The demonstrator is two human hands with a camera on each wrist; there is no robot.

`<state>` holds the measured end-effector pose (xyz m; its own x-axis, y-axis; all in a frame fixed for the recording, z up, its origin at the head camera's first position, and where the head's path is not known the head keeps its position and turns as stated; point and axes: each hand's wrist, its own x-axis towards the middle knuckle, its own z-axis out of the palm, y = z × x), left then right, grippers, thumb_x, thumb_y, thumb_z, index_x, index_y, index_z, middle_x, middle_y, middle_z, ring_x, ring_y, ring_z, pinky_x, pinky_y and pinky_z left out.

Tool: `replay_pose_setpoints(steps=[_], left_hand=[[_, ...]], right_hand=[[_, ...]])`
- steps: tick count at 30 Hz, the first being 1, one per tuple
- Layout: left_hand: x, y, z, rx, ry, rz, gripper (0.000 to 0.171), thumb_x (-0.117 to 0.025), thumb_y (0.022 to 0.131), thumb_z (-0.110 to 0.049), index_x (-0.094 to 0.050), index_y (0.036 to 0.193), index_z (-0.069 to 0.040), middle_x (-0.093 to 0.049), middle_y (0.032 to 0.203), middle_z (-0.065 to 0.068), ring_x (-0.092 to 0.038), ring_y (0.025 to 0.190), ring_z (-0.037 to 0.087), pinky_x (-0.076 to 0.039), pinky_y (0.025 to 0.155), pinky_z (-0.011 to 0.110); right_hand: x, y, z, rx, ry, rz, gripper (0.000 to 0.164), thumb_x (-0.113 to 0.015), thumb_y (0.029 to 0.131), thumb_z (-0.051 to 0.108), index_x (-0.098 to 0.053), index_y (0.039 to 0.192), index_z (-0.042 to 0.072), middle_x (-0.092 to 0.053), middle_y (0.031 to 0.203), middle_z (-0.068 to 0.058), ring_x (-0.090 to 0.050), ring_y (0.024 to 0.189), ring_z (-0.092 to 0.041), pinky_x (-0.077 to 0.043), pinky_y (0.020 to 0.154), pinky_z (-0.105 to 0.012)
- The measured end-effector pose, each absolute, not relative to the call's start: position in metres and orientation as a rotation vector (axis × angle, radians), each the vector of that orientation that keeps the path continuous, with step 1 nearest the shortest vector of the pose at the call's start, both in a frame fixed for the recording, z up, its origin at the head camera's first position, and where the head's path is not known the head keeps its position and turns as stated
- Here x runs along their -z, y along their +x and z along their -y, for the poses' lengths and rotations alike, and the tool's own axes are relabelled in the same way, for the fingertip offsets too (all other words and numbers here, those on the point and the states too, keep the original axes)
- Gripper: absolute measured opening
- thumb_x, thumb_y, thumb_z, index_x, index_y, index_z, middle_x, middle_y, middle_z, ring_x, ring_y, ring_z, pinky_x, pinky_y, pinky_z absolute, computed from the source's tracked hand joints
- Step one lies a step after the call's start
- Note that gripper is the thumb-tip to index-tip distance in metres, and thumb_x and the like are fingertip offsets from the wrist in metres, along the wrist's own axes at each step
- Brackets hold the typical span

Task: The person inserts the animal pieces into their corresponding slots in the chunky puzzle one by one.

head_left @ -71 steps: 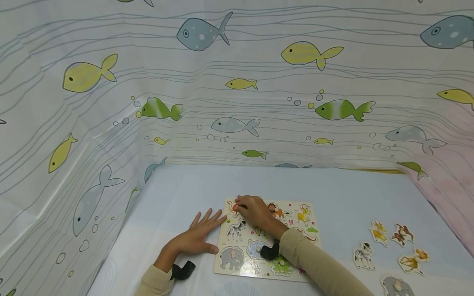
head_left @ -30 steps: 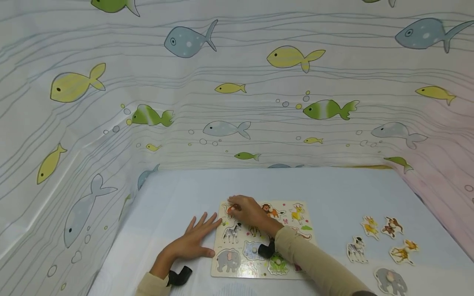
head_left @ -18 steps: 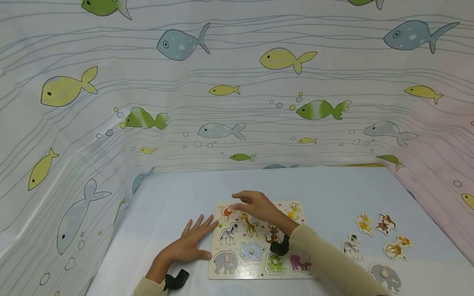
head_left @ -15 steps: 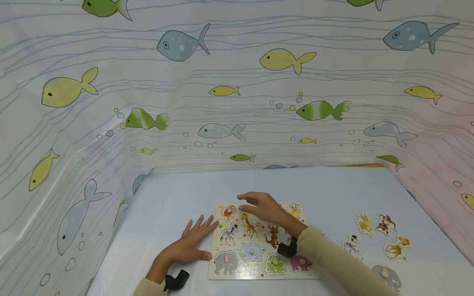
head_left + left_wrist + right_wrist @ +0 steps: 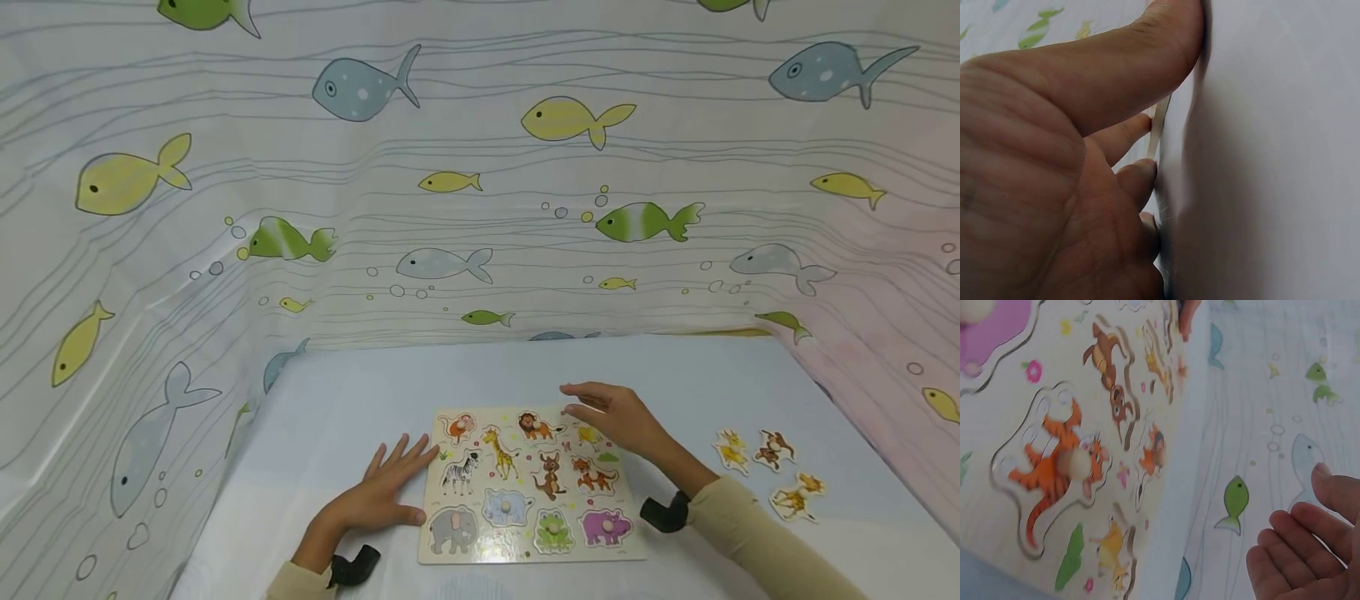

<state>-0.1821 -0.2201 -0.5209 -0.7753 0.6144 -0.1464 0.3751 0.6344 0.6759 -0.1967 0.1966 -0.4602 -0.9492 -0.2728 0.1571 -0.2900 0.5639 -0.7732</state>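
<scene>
A wooden animal puzzle board [image 5: 517,542] lies flat on the table. My left hand [image 5: 382,496] lies at its left edge with fingers spread; in the left wrist view, fingertips meet the board's thin edge [image 5: 1157,128]. My right hand [image 5: 618,417] hovers over the top right corner, fingers loosely extended and nothing in them, partly covering the yellow antelope picture [image 5: 589,437]. Knobbed pieces sit in the board: an orange monkey [image 5: 460,427], a lion [image 5: 537,427], a tiger [image 5: 1063,469], a blue hippo [image 5: 506,507], a frog [image 5: 553,532] and a purple hippo [image 5: 606,527].
Loose pieces lie on the table [image 5: 360,383] to the right: a yellow antelope [image 5: 731,451], a kangaroo [image 5: 774,450] and a giraffe [image 5: 798,498]. The right sleeve [image 5: 765,537] covers the spot where zebra and elephant pieces showed earlier. A fish-print cloth [image 5: 480,225] rises behind.
My right hand has let go of the orange monkey piece at the board's top left and moved right across the board. The left hand keeps its place at the edge.
</scene>
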Motion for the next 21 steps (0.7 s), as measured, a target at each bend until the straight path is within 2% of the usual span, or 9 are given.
replay_pose_setpoints(steps=[5, 12, 16, 18, 21], left_hand=[[0.521, -0.182, 0.22, -0.911, 0.78, -2.499, 0.1, -0.077, 0.077, -0.049, -0.029, 0.159, -0.02, -0.013, 0.168, 0.012, 0.005, 0.154, 0.044, 0.015, 0.119, 0.065], [0.521, -0.181, 0.222, -0.922, 0.79, -2.496, 0.099, -0.078, 0.077, -0.048, -0.029, 0.159, -0.02, -0.013, 0.168, 0.012, 0.006, 0.154, 0.045, 0.016, 0.118, 0.065], [0.522, -0.182, 0.222, -0.91, 0.79, -2.497, 0.099, -0.077, 0.077, -0.048, -0.029, 0.159, -0.02, -0.013, 0.168, 0.012, 0.006, 0.154, 0.045, 0.016, 0.118, 0.065], [0.522, -0.182, 0.221, -0.904, 0.786, -2.502, 0.099, -0.077, 0.077, -0.048, -0.029, 0.159, -0.021, -0.013, 0.168, 0.011, 0.006, 0.154, 0.044, 0.016, 0.118, 0.065], [0.523, -0.181, 0.221, -0.906, 0.781, -2.505, 0.099, -0.077, 0.076, -0.049, -0.029, 0.159, -0.022, -0.013, 0.169, 0.011, 0.005, 0.154, 0.044, 0.015, 0.119, 0.065]], right_hand=[[0.463, -0.185, -0.24, -1.244, 0.394, 2.769, 0.042, -0.066, 0.095, 0.036, -0.067, 0.131, 0.013, -0.067, 0.133, -0.009, -0.065, 0.121, -0.034, -0.057, 0.095, -0.045], [0.465, -0.162, -0.3, -1.069, 0.249, 2.798, 0.039, -0.065, 0.097, 0.037, -0.067, 0.13, 0.017, -0.069, 0.13, -0.007, -0.067, 0.117, -0.031, -0.06, 0.085, -0.03], [0.464, -0.15, -0.327, -1.012, 0.119, 2.844, 0.043, -0.062, 0.098, 0.041, -0.065, 0.133, 0.018, -0.066, 0.135, -0.009, -0.063, 0.122, -0.034, -0.059, 0.089, -0.045], [0.463, -0.145, -0.339, -1.017, 0.059, 2.87, 0.046, -0.06, 0.098, 0.043, -0.063, 0.136, 0.017, -0.063, 0.138, -0.014, -0.059, 0.125, -0.039, -0.054, 0.092, -0.055], [0.466, -0.14, -0.354, -0.974, -0.008, 2.884, 0.049, -0.06, 0.099, 0.043, -0.061, 0.137, 0.013, -0.059, 0.139, -0.023, -0.056, 0.125, -0.048, -0.052, 0.089, -0.063]])
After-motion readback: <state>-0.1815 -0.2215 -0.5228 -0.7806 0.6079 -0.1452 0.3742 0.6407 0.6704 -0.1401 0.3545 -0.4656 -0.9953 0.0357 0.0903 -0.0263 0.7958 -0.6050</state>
